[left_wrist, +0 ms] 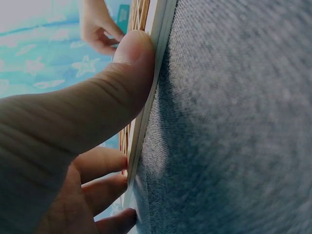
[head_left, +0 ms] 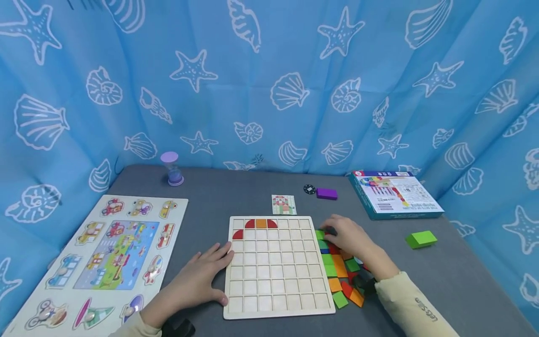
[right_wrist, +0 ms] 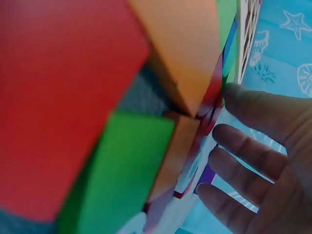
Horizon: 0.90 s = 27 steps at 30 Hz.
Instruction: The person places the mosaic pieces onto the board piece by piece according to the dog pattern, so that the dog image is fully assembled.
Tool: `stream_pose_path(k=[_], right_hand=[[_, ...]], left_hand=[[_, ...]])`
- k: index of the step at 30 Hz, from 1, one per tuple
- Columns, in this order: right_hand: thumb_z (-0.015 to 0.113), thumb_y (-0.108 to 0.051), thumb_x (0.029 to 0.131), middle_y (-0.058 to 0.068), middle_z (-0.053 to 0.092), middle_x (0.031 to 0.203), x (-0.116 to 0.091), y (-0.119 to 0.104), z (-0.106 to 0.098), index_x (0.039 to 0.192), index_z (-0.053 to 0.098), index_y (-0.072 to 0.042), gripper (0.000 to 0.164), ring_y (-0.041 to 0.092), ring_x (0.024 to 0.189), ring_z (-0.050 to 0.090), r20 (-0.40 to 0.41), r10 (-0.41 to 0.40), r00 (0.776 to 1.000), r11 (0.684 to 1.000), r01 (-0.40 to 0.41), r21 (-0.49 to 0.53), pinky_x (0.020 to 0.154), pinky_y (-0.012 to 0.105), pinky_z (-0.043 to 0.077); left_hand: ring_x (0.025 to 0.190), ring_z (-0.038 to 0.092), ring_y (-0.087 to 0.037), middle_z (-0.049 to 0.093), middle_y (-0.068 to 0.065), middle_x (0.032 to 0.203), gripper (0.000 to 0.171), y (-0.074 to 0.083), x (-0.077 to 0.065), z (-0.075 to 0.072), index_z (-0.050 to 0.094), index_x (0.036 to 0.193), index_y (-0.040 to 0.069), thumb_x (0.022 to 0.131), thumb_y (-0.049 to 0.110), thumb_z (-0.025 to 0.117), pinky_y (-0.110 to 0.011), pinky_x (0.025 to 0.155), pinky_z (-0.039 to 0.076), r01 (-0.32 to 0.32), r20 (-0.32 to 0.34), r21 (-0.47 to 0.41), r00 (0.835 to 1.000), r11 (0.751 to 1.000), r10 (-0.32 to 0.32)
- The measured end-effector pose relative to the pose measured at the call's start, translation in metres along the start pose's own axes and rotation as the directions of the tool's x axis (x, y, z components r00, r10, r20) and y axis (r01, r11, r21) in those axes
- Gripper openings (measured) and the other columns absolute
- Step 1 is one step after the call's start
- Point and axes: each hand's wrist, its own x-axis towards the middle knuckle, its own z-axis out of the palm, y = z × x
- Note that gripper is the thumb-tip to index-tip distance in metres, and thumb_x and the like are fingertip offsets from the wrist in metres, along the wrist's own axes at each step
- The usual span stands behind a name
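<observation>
A square wooden grid board [head_left: 278, 271] lies on the grey table. In its upper rows sit an orange square [head_left: 261, 223] with a red rounded piece [head_left: 250, 224] on one side and another on the other; a further red piece [head_left: 237, 234] sits lower left. My left hand [head_left: 198, 276] rests along the board's left edge, thumb and fingers spread and touching it. To the board's right, my right hand [head_left: 349, 236] reaches over a pile of coloured pieces [head_left: 340, 266]. Its thumb is by the green pieces, fingers loosely bent, and nothing shows between them in the right wrist view.
A patterned card [head_left: 284, 204] lies behind the board, near a black disc [head_left: 309, 189] and a purple block [head_left: 326, 194]. A box [head_left: 396, 194] and green block [head_left: 421, 239] are at right. A vehicle puzzle [head_left: 177, 210] and sand timer [head_left: 172, 168] stand left.
</observation>
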Motion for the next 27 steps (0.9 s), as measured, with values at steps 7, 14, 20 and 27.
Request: stream_pose_path(k=[7,14,20,27], right_hand=[[0.07,-0.02,0.076,-0.002,0.055,0.09,0.006,-0.004,-0.001,0.097,0.068,-0.015,0.021,0.014,0.078,0.05,0.065,0.006,0.998,1.0,-0.005,-0.018,0.073,0.036,0.048],[0.071,-0.025,0.073,-0.001,0.057,0.085,0.007,-0.008,-0.003,0.092,0.065,-0.013,0.023,0.014,0.071,0.049,0.057,0.065,0.996,0.997,-0.062,-0.05,0.066,0.033,0.048],[0.07,-0.024,0.073,-0.001,0.059,0.082,0.011,-0.036,-0.01,0.091,0.065,-0.011,0.023,0.013,0.071,0.051,0.006,0.008,1.0,1.0,-0.008,0.03,0.064,0.03,0.046],[0.068,-0.021,0.073,-0.007,0.06,0.082,0.029,-0.111,0.004,0.09,0.066,-0.016,0.018,0.006,0.071,0.053,-0.028,-0.243,0.97,0.97,0.243,-0.008,0.06,0.022,0.044]], left_hand=[[0.133,0.018,-0.031,0.023,-0.003,0.146,0.098,-0.002,-0.001,0.002,0.037,0.136,0.011,0.054,0.048,0.076,-0.064,0.095,0.018,0.003,-0.009,0.004,1.0,1.0,-0.003],[0.133,0.018,-0.031,0.022,-0.004,0.147,0.098,-0.003,0.0,0.004,0.037,0.136,0.011,0.055,0.049,0.076,-0.064,0.095,0.019,-0.007,0.0,0.011,1.0,1.0,0.007],[0.133,0.018,-0.031,0.022,-0.004,0.147,0.098,-0.002,0.0,0.002,0.037,0.137,0.011,0.055,0.048,0.076,-0.064,0.095,0.018,-0.005,0.005,0.008,1.0,1.0,0.005],[0.133,0.018,-0.031,0.022,-0.004,0.147,0.099,-0.003,0.001,0.003,0.037,0.136,0.011,0.054,0.049,0.076,-0.064,0.095,0.018,0.007,0.005,0.006,1.0,1.0,-0.007]])
